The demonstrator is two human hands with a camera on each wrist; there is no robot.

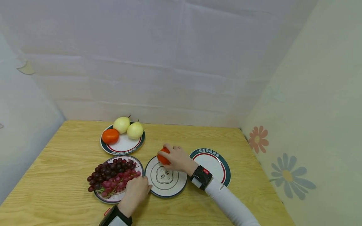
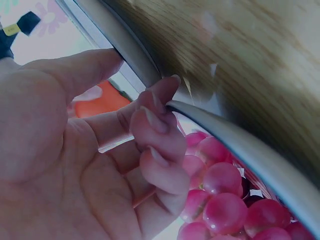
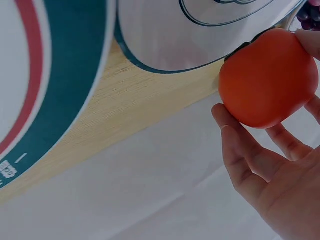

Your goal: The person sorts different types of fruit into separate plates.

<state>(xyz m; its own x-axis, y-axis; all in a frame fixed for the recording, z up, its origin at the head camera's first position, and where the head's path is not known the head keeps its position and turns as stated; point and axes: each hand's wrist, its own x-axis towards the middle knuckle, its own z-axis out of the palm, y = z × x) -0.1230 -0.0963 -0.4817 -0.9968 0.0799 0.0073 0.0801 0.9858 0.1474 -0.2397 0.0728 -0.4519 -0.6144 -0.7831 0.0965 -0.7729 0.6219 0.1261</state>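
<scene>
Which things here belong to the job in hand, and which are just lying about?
Apparently in the job:
persimmon in the right hand
middle plate, close to both hands
left hand, by that plate's edge

Seemingly just lying about:
dark grapes
pink grapes
grape plate
two pears
second persimmon
back plate
plate on the right

- Middle plate [image 1: 166, 189] = clock centre
- Grape plate [image 1: 113, 199]: 9 o'clock, grapes [image 1: 113, 179] on it
- Pear plate [image 1: 123, 144]: 10 o'clock; persimmon [image 1: 110, 136] at its 9, pears [image 1: 135, 130] at its 12 and 2
- Right plate [image 1: 209, 164]: 3 o'clock
</scene>
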